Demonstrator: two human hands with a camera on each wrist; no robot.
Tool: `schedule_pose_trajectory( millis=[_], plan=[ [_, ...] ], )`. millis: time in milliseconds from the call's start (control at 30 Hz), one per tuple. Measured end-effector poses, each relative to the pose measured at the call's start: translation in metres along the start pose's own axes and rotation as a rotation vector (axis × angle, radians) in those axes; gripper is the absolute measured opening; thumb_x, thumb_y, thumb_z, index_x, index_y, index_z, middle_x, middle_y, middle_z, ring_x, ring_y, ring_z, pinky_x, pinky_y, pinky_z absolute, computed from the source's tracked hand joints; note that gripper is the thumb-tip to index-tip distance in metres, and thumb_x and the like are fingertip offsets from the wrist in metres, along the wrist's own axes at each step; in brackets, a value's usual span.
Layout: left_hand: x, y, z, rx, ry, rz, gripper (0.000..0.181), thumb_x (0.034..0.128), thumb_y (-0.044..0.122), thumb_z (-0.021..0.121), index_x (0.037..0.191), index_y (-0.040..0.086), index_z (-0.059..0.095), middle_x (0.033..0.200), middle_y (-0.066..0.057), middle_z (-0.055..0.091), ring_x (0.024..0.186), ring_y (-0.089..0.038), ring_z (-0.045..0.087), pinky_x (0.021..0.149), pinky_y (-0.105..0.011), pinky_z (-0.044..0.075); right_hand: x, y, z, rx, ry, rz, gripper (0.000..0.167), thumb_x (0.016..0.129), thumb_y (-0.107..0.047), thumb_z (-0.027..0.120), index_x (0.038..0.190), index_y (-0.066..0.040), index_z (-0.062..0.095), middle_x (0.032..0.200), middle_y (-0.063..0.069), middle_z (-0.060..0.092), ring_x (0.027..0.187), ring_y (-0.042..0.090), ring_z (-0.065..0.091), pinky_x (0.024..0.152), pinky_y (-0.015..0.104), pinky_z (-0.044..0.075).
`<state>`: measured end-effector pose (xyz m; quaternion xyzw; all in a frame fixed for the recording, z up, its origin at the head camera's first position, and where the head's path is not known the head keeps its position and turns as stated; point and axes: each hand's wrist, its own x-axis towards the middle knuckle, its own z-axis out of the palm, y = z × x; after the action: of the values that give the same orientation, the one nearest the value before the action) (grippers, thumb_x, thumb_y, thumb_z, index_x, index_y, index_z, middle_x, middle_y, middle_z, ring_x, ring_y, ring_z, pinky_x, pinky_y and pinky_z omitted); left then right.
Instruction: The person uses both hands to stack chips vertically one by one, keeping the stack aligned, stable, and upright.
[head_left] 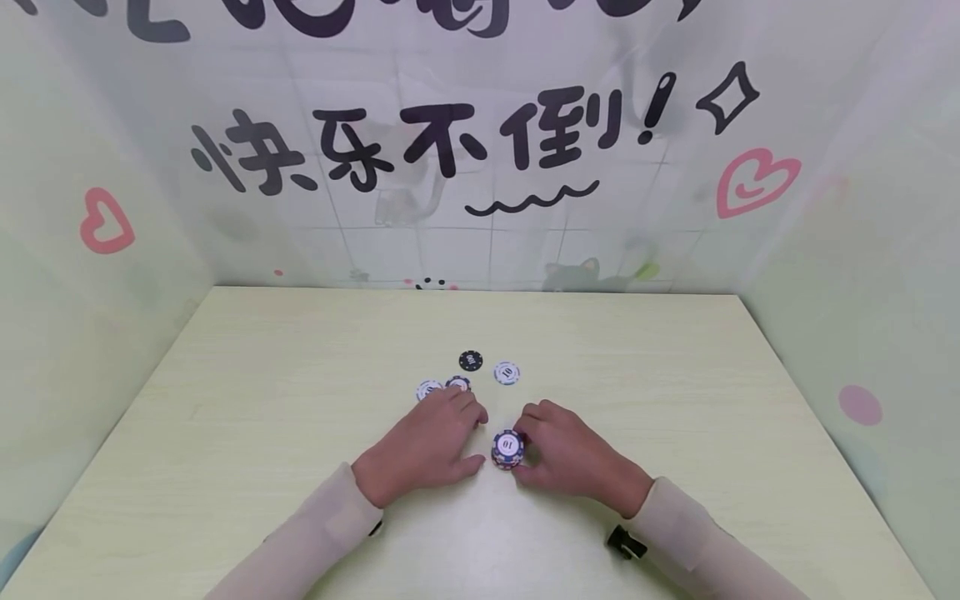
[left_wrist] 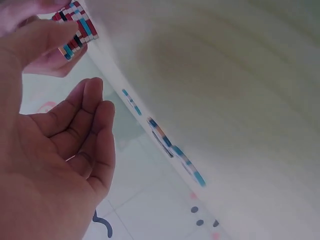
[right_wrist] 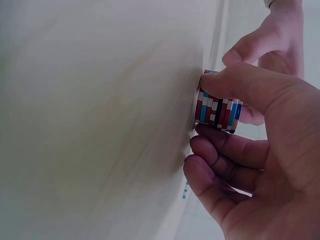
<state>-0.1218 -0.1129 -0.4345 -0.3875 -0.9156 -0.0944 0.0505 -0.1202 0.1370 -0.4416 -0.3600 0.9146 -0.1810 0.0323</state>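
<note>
A stack of poker chips [head_left: 507, 447] with a white chip marked 10 on top stands on the table in the head view. My right hand [head_left: 573, 454] grips its right side between thumb and fingers; red, white, blue and black edges show on the stack [right_wrist: 217, 111] in the right wrist view. Just left of the stack is my left hand [head_left: 427, 442], its fingers loosely bent and holding nothing; in the left wrist view this hand [left_wrist: 60, 145] is apart from the stack [left_wrist: 77, 30]. Beyond its fingertips lies a blue-edged chip [head_left: 458, 383], partly hidden, beside a white chip [head_left: 428, 389].
Farther back on the pale table [head_left: 300, 358] lie a black chip [head_left: 471, 360] marked 100 and a white chip [head_left: 507, 372] marked 10. A small black clip-like object [head_left: 626, 542] is beside the right sleeve. Printed curtains stand behind and at both sides.
</note>
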Motion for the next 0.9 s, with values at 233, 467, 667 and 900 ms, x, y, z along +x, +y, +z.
schedule_pose_trajectory(
  millis=[233, 467, 667, 900],
  plan=[
    [-0.008, -0.014, -0.003, 0.09, 0.066, -0.061, 0.044, 0.0922, 0.034, 0.086, 0.12, 0.002, 0.072, 0.114, -0.009, 0.069, 0.105, -0.029, 0.061, 0.089, -0.044, 0.053, -0.001, -0.001, -0.001, 0.002, -0.012, 0.008, 0.035, 0.087, -0.022, 0.09, 0.112, -0.001, 0.077, 0.105, 0.002, 0.07, 0.094, 0.017, 0.058, 0.083, 0.032, 0.055],
    [-0.014, -0.026, -0.007, 0.154, 0.112, -0.131, 0.057, 0.0898, 0.041, 0.089, 0.124, -0.001, 0.074, 0.117, -0.014, 0.068, 0.108, -0.033, 0.062, 0.087, -0.046, 0.054, -0.001, -0.001, -0.002, 0.004, -0.023, 0.011, 0.034, 0.088, -0.023, 0.089, 0.112, -0.002, 0.077, 0.107, 0.002, 0.071, 0.095, 0.017, 0.058, 0.084, 0.033, 0.055],
    [-0.015, -0.036, -0.006, 0.159, 0.069, -0.236, 0.058, 0.093, 0.041, 0.086, 0.127, -0.004, 0.074, 0.121, -0.018, 0.069, 0.114, -0.037, 0.062, 0.092, -0.051, 0.054, -0.001, 0.0, -0.001, 0.009, -0.009, 0.0, 0.033, 0.088, -0.022, 0.088, 0.111, -0.002, 0.077, 0.106, 0.001, 0.07, 0.094, 0.017, 0.057, 0.083, 0.033, 0.054],
    [-0.016, -0.045, -0.006, 0.169, 0.052, -0.299, 0.048, 0.095, 0.035, 0.084, 0.12, -0.005, 0.075, 0.116, -0.019, 0.069, 0.109, -0.039, 0.061, 0.087, -0.051, 0.054, -0.002, 0.0, -0.001, 0.021, -0.004, -0.004, 0.032, 0.088, -0.022, 0.088, 0.111, -0.002, 0.077, 0.105, 0.001, 0.07, 0.094, 0.017, 0.057, 0.083, 0.032, 0.054]
  ],
)
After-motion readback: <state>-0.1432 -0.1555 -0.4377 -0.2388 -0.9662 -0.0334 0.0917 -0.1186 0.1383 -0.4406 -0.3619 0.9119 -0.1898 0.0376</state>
